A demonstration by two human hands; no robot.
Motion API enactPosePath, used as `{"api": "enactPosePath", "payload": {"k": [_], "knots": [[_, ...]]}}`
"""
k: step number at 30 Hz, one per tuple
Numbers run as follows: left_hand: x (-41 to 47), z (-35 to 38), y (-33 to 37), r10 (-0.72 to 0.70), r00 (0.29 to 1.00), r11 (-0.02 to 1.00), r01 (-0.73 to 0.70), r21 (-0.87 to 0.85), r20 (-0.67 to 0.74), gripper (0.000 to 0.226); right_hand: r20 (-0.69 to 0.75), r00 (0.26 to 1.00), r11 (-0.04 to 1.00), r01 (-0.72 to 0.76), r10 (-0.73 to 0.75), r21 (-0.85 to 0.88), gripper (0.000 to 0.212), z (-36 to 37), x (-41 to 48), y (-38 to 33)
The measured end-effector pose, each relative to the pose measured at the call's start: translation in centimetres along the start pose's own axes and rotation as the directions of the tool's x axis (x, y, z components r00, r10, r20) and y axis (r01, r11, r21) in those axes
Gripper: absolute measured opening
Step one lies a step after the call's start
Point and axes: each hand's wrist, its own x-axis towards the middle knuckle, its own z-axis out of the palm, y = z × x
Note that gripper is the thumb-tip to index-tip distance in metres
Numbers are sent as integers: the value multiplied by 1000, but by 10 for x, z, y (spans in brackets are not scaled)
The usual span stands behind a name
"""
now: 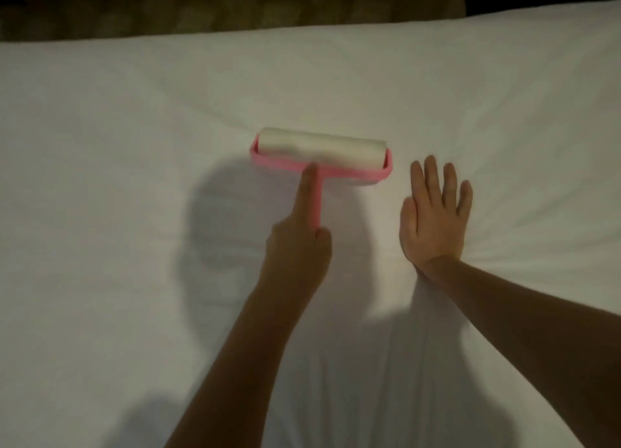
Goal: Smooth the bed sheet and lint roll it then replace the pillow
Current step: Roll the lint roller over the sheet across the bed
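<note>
Left grip (pixel 297 244) on lint roller (pixel 322 152): head away, drum crosswise (right end nearer)

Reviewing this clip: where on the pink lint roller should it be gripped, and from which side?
Grip the lint roller by its thin pink handle, coming from the near side, as the left hand does with its index finger laid along the stem. The wide sticky drum lies crosswise at the far end on the bed sheet, so only the handle is clean to hold.

Pink lint roller (pixel 321 157) w/ white roll; white sheet (pixel 134 145).
</note>
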Motion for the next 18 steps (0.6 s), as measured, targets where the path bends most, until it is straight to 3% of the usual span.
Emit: {"api": "enactPosePath", "payload": {"k": [2,6,11,13,18], "knots": [[23,-5,15,7,1000,997,-6,-73,19,84,-27,1000,1000,-3,4,15,57,4,-2,1],[-17,16,2,23,1000,1000,-23,3,8,91,-42,999,999,-12,13,32,59,6,0,2],[-92,35,-24,-175,981,981,166,105,84,104,-44,999,1000,-3,3,11,63,7,0,3],[-79,31,-16,-122,991,988,116,106,55,105,-45,999,1000,7,-6,15,65,8,0,3],[26,11,24,47,997,999,-45,21,-56,83,-67,998,1000,15,-15,-2,68,11,1,5]]}}
